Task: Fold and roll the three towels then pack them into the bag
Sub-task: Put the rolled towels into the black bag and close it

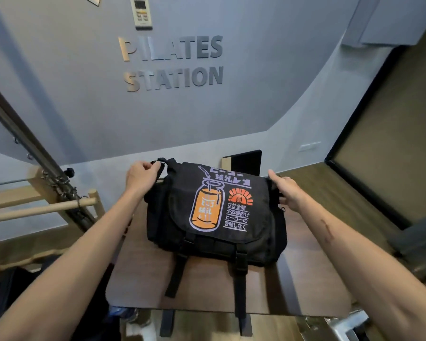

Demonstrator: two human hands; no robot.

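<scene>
A black messenger bag with an orange jar print on its flap stands on a small brown table. The flap is down and two buckled straps hang over the table's front edge. My left hand pinches the strap ring at the bag's upper left corner. At the upper right corner, my right hand holds the bag's side with fingers curled around it. No towel is in view.
A grey wall with "PILATES STATION" lettering rises behind the table. Wooden bars and a metal frame stand to the left. A dark-framed panel lines the right side. A black board leans behind the bag.
</scene>
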